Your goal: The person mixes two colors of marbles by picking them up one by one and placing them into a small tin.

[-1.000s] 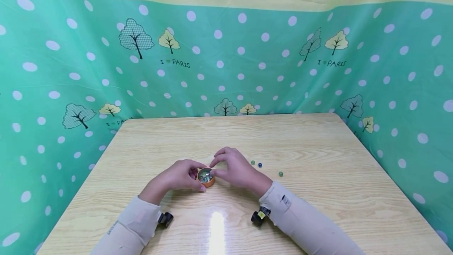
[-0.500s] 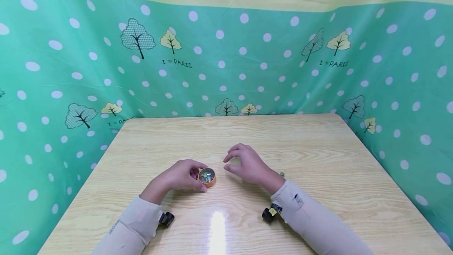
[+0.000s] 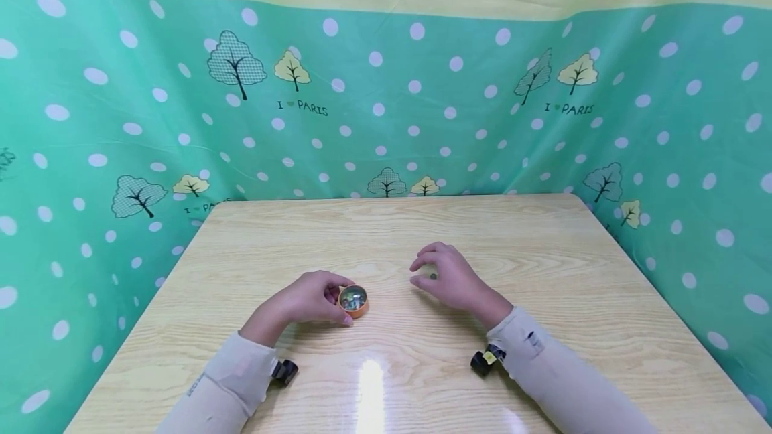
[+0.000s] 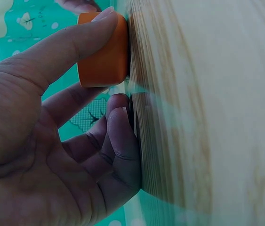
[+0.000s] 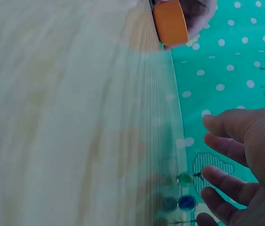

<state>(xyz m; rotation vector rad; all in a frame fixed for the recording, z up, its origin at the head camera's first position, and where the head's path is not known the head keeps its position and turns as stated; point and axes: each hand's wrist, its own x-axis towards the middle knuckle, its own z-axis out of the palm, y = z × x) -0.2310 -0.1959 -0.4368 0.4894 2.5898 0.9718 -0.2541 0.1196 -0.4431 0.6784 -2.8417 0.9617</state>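
Observation:
My left hand (image 3: 310, 297) grips a small round orange cup (image 3: 353, 307) at its side, thumb on the near wall and fingers behind. Glass marbles (image 3: 352, 299) lie inside it. In the left wrist view the cup's base is right at the tabletop, and the other fingers curl beneath the palm. My right hand (image 3: 455, 280) hovers to the right of the cup, fingers gently bent and apart, nothing between them. A green marble (image 5: 185, 178) and a blue marble (image 5: 187, 203) sit on the table near its fingertips in the right wrist view; the head view shows only the green one.
The wooden table (image 3: 289, 240) spreads around both hands, with a bright light reflection near the front. A green dotted curtain (image 3: 386, 106) hangs behind and along the sides. Each wrist carries a small black camera (image 3: 482, 362).
My right hand has drawn away from the cup's opening, moving right to hover over the loose marbles, and now hides most of them. The left hand keeps its hold on the cup in place.

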